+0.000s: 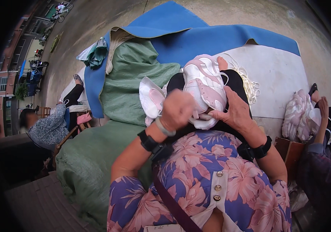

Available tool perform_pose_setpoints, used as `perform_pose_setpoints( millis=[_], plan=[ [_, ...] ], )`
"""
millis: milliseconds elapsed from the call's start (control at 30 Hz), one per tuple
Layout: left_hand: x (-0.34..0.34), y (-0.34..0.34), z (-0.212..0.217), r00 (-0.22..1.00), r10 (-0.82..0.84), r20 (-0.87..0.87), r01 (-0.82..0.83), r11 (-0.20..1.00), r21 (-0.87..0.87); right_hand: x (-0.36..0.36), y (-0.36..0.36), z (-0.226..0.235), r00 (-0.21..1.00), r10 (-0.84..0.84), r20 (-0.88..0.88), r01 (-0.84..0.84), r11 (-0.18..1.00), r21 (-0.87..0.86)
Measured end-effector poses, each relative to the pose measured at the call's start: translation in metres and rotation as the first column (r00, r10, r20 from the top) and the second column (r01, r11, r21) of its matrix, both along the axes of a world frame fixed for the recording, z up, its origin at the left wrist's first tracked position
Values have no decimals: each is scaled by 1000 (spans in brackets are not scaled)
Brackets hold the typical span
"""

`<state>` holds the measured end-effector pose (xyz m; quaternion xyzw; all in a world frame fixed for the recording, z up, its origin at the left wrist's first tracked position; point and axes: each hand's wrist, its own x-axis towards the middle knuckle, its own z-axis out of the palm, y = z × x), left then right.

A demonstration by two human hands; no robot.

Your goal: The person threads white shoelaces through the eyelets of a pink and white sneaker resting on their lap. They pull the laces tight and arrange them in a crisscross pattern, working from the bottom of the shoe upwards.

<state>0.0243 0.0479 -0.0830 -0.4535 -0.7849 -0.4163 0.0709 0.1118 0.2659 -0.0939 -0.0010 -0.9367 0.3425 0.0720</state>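
Note:
A pink and white sneaker [204, 83] rests on my lap, its sole side toward me. My left hand [177, 109] is closed into a fist against the shoe's near left side, gripping it. My right hand [233, 110] cups the shoe from the right, fingers spread along its lower edge. A second pink and white shoe part [150, 98] lies just left of my left hand. Both wrists wear black bands.
A big green sack [126, 85] lies at my left, over a blue mat [211, 38] and a white sheet [277, 73]. White laces [250, 83] lie behind the shoe. A person sits on a chair at left [49, 125]; another person sits at right [322, 127] with pink shoes [296, 116].

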Motion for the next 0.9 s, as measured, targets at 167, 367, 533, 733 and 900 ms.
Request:
perform_pose_setpoints(
  millis=[167,367,533,733,900],
  plan=[
    [-52,-29,-51,913,191,360,-110,966,-234,-1,-12,12,999,6,54,-7,999,34],
    [-76,-55,-54,667,141,732,-69,989,-127,-3,-20,30,995,99,-4,-97,984,149],
    [-143,-68,-15,657,186,731,-199,977,-70,-17,-40,56,909,417,-20,-380,845,376],
    [-182,-51,-58,704,50,709,151,964,-219,-3,-26,48,890,454,-37,-436,872,220],
    [-129,-41,-69,752,90,654,52,979,-195,24,10,13,975,223,-14,-221,971,97]
  ],
)
